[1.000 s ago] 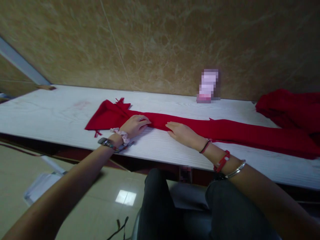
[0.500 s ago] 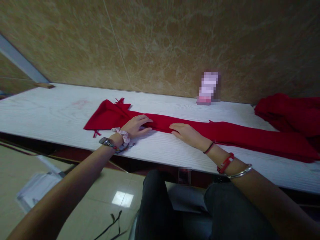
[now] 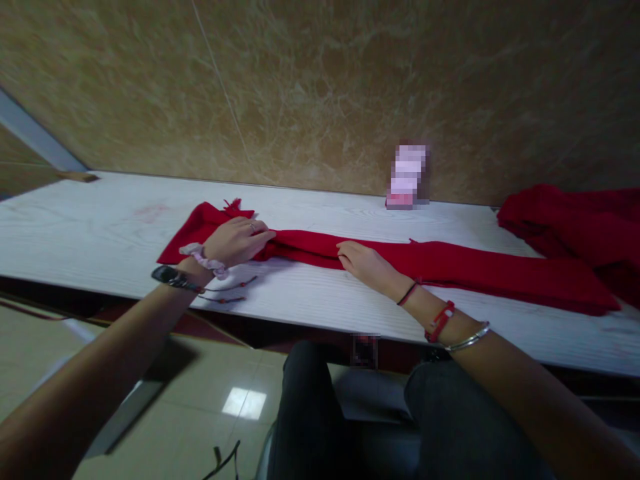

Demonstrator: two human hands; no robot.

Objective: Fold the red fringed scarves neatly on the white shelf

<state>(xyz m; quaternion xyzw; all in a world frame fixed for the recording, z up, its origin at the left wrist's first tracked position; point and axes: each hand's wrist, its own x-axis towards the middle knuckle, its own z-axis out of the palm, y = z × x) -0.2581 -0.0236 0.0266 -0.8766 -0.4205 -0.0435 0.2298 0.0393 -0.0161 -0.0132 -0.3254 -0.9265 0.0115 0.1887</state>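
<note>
A long red scarf (image 3: 480,267) lies folded lengthwise in a narrow strip across the white table, with small tassels on its edges. Its left end spreads wider, and a crease opens along the strip between my hands. My left hand (image 3: 237,241) is closed over the scarf near that wider end, fingers bunching the fabric; the fingertips are partly hidden. To the right, my right hand (image 3: 367,265) pinches the scarf's near edge around the middle of the strip, thumb and fingers drawn together.
A heap of red fabric (image 3: 575,227) sits at the table's right end. A blurred pinkish-white object (image 3: 407,177) leans on the marbled wall (image 3: 310,93) behind. The white table's (image 3: 295,300) front edge runs just above my knees.
My left hand has moved left along the scarf and closed on it. A crease has opened in the strip between the hands. My right hand's fingers have curled in at the edge.
</note>
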